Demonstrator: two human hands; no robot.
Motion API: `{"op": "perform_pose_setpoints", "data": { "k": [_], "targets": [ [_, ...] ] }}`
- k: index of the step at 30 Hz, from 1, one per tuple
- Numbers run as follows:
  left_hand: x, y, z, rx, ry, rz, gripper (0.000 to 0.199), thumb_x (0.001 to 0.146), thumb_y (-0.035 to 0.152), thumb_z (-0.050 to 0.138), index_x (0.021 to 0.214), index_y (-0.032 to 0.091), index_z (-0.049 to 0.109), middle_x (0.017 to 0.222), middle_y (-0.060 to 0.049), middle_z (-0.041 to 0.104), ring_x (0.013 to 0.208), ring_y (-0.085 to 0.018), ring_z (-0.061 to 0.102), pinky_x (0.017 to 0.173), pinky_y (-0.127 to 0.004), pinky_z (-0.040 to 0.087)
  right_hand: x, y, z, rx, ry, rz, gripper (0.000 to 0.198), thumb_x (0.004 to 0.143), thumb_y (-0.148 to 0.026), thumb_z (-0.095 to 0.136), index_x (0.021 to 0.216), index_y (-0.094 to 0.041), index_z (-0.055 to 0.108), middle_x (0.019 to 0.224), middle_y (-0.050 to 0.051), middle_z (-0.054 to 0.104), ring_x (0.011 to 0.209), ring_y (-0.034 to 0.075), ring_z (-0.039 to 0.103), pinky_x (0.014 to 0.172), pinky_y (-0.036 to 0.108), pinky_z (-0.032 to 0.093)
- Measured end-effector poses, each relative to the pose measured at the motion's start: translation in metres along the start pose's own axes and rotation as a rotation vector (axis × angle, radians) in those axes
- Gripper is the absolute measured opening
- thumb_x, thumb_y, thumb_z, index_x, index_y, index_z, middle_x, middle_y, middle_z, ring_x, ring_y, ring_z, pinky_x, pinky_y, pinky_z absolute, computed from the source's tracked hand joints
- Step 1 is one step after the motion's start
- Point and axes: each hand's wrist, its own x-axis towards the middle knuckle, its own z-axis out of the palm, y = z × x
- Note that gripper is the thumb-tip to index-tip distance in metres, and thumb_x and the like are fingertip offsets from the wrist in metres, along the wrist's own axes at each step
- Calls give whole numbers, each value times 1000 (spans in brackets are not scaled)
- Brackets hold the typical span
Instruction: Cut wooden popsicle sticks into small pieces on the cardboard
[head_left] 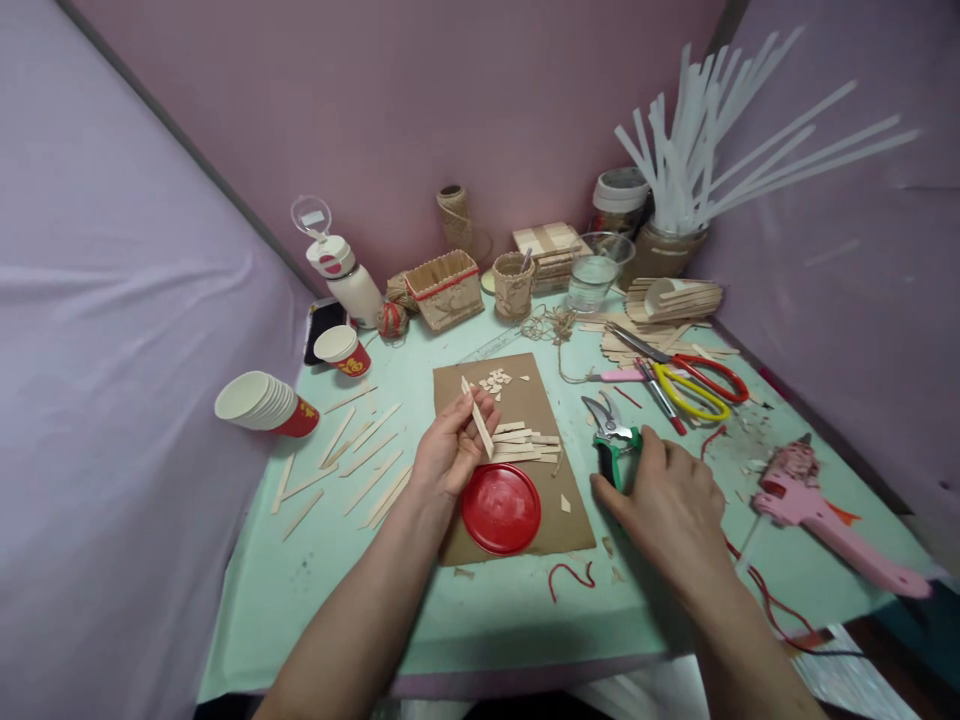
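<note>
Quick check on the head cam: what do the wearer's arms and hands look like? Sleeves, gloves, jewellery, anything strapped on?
Both arms are bare from the bottom edge of the picture up to the fingers: no sleeves in view. The left hand and right hand wear no gloves. No rings, watch, bands, tape or cables show on either wrist or forearm. Fingernails look short and unpainted.

Round lid sits on the cardboard sheet mid-bench, cut sticks just behind it, pruning shears to the right.
</note>
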Motion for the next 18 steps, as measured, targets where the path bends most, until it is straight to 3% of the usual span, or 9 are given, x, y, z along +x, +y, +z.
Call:
{"op": "perform_pose_setpoints", "data": {
  "k": [5,10,15,18],
  "targets": [
    [-15,-4,1,305,-234,115,12,76,20,72,85,12,70,74,-7,73,64,-14,69,69,-26,57,-1,7,-9,218,71,-7,68,75,-46,62,126,-4,48,109,27,59,100,42,56,80,56,47],
    [-34,-8,6,693,-443,210,14,76,26,71,82,13,75,75,-9,74,67,-18,69,70,-28,55,-3,15,-40,513,-20,-292,68,78,-40,60,137,-15,38,126,18,52,117,32,51,93,46,47],
    [-37,-6,6,1025,-618,366,18,84,21,59,81,20,77,77,-6,75,73,-17,68,73,-24,51,-5,23,-54,517,-111,-517,70,76,-30,63,139,-21,35,131,15,47,123,31,45,96,46,46],
    [-36,-4,5,1090,-677,389,19,84,20,59,87,24,77,82,-5,75,78,-18,68,76,-25,49,-5,28,-55,482,-102,-572,69,75,-28,62,138,-21,36,128,16,48,120,33,47,94,48,46]
  ]
}}
